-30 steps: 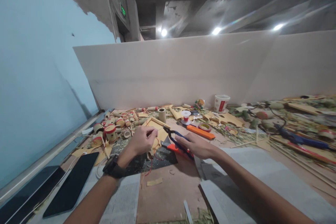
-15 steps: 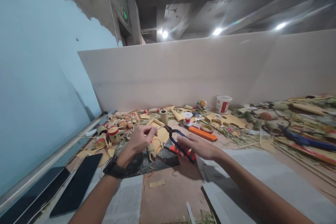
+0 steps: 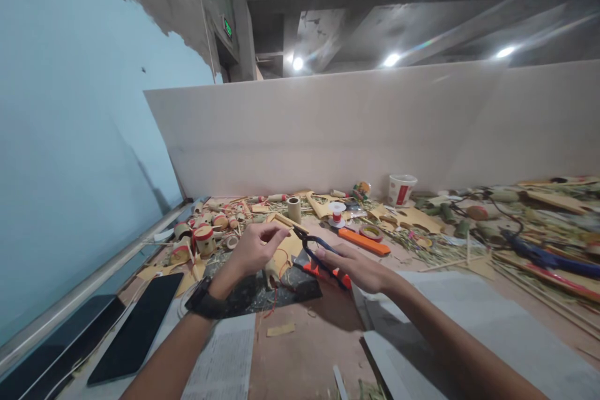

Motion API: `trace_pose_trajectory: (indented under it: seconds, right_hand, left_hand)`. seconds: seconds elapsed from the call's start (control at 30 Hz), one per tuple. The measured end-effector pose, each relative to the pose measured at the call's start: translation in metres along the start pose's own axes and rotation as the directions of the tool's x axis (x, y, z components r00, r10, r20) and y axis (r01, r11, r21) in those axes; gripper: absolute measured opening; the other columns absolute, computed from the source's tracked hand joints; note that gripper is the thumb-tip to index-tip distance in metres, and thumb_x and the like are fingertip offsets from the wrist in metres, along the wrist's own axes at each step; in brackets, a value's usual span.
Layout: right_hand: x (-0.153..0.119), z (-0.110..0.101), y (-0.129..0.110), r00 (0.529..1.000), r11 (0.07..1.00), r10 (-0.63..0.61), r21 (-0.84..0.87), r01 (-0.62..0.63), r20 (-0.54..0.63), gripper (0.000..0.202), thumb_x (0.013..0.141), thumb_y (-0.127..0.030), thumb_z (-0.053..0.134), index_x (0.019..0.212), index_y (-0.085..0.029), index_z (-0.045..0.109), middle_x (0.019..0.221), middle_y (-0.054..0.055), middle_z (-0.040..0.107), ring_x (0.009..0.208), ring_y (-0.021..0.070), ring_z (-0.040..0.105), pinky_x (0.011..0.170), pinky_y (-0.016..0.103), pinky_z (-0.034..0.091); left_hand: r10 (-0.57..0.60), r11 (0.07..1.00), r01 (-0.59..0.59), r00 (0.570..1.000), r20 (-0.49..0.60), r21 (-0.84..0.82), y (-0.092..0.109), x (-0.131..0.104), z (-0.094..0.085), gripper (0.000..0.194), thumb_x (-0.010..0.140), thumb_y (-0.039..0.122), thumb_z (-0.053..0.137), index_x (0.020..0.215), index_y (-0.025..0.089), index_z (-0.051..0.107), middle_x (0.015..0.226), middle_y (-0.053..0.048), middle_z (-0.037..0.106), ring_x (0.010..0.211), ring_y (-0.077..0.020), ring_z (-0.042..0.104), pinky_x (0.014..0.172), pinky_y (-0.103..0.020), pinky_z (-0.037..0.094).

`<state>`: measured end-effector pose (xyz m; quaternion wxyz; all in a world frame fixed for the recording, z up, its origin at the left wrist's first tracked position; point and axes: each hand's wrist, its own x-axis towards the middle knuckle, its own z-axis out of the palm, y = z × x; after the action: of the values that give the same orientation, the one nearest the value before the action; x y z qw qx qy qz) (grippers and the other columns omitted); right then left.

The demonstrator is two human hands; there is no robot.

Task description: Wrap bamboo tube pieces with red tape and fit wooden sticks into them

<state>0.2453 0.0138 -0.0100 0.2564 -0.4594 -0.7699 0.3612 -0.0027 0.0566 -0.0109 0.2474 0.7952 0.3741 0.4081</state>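
Observation:
My right hand [image 3: 359,265] grips a pair of pliers [image 3: 309,239] with dark jaws and blue handles, the jaws pointing left. Close to the jaw tips is my left hand [image 3: 257,247], its thumb and forefinger drawn together in a pinch. Whatever lies between those fingers is too small to make out. Below the hands, a bamboo tube [image 3: 272,276] with red cord lies on a dark mat [image 3: 281,300]. Another short bamboo tube [image 3: 294,210] stands upright just behind the pliers. Partly covered by my right hand is an orange-red object [image 3: 316,271].
Small bamboo pieces with red bands [image 3: 204,240] crowd the left. Farther right are a spool [image 3: 336,214], an orange utility knife [image 3: 364,241], a tape roll [image 3: 372,232] and a paper cup [image 3: 402,190]. A black phone [image 3: 135,331] lies front left; a blue-handled tool [image 3: 539,253] lies far right.
A thin stick showed between my left fingers and the pliers before; now I cannot see it there. My hands have hardly moved, and the view has shifted slightly.

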Motion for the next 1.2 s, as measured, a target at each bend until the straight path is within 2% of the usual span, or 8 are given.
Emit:
trace_pose_trajectory:
  seconds: [0.33,0.47,0.57,0.73,0.9,0.97,1.07,1.2]
  right_hand:
    - [0.004,0.004,0.007,0.997,0.990,-0.071,-0.127,0.066,-0.037,0.056,0.097,-0.065,0.037,0.080,-0.018,0.062,0.079,0.002,0.061,0.075,0.0182,0.053,0.067,0.028,0.040]
    - [0.007,0.004,0.011,0.983,0.972,-0.173,-0.172,0.161,-0.059,0.046,0.100,-0.055,0.040,0.088,-0.018,0.066,0.084,0.003,0.065,0.078,0.0184,0.056,0.069,0.027,0.041]
    - [0.009,0.006,0.015,0.960,0.945,-0.265,-0.221,0.240,-0.090,0.040,0.101,-0.049,0.042,0.091,-0.018,0.065,0.082,0.002,0.066,0.075,0.0167,0.056,0.068,0.026,0.041]
    - [0.013,0.007,0.029,0.840,0.859,-0.468,-0.363,0.360,-0.275,0.018,0.098,-0.035,0.052,0.104,-0.021,0.062,0.095,0.005,0.068,0.081,0.0179,0.061,0.072,0.028,0.046]
    - [0.016,0.003,0.037,0.656,0.710,-0.659,-0.595,0.378,-0.369,0.010,0.097,-0.024,0.051,0.104,-0.022,0.058,0.090,0.006,0.066,0.082,0.0204,0.061,0.074,0.032,0.045]
    - [0.016,0.002,0.037,0.609,0.657,-0.703,-0.663,0.359,-0.367,0.008,0.098,-0.023,0.050,0.102,-0.022,0.057,0.088,0.006,0.065,0.081,0.0205,0.059,0.074,0.033,0.043]
    - [0.015,0.001,0.037,0.582,0.631,-0.719,-0.708,0.317,-0.380,0.008,0.098,-0.022,0.049,0.100,-0.022,0.057,0.086,0.005,0.063,0.081,0.0206,0.056,0.074,0.033,0.041]
    - [0.014,0.000,0.038,0.625,0.659,-0.665,-0.716,0.231,-0.410,0.015,0.099,-0.024,0.045,0.097,-0.022,0.059,0.087,0.007,0.062,0.086,0.0224,0.055,0.077,0.034,0.039]
  left_hand:
    - [0.000,1.000,0.000,1.000,0.008,-0.031,0.001,0.000,-0.001,0.035,0.094,0.043,0.053,0.084,0.014,0.070,0.076,-0.003,0.066,0.069,-0.0127,0.055,0.059,-0.021,0.040]
    - [-0.051,0.963,0.076,0.993,0.104,-0.257,0.004,-0.002,0.003,0.040,0.094,0.050,0.051,0.074,0.016,0.056,0.055,0.006,0.037,0.049,-0.0075,0.033,0.046,-0.020,0.024]
    - [-0.057,0.873,0.150,0.976,0.208,-0.464,0.012,-0.005,0.005,0.045,0.092,0.056,0.053,0.069,0.018,0.046,0.055,0.008,0.030,0.047,-0.0058,0.025,0.044,-0.020,0.019]
    - [-0.061,0.754,0.230,0.957,0.284,-0.615,0.021,-0.008,0.001,0.048,0.089,0.059,0.056,0.067,0.017,0.046,0.052,0.010,0.027,0.043,-0.0043,0.020,0.041,-0.019,0.016]
    - [-0.062,0.802,0.185,0.971,0.229,-0.568,0.024,-0.008,0.001,0.046,0.089,0.058,0.057,0.081,0.013,0.062,0.053,0.007,0.040,0.044,-0.0049,0.029,0.041,-0.019,0.021]
    - [-0.062,0.822,0.184,0.970,0.237,-0.539,0.026,-0.009,0.003,0.044,0.089,0.056,0.059,0.086,0.013,0.065,0.058,0.006,0.042,0.046,-0.0045,0.029,0.042,-0.019,0.021]
    - [-0.036,0.818,0.203,0.952,0.304,-0.539,0.030,-0.012,0.005,0.045,0.087,0.055,0.062,0.094,0.011,0.069,0.057,0.007,0.037,0.048,-0.0049,0.028,0.043,-0.020,0.021]
    - [-0.068,0.792,0.280,0.924,0.377,-0.542,0.035,-0.015,0.007,0.052,0.079,0.060,0.069,0.098,0.011,0.071,0.054,0.008,0.034,0.047,-0.0053,0.025,0.044,-0.021,0.018]
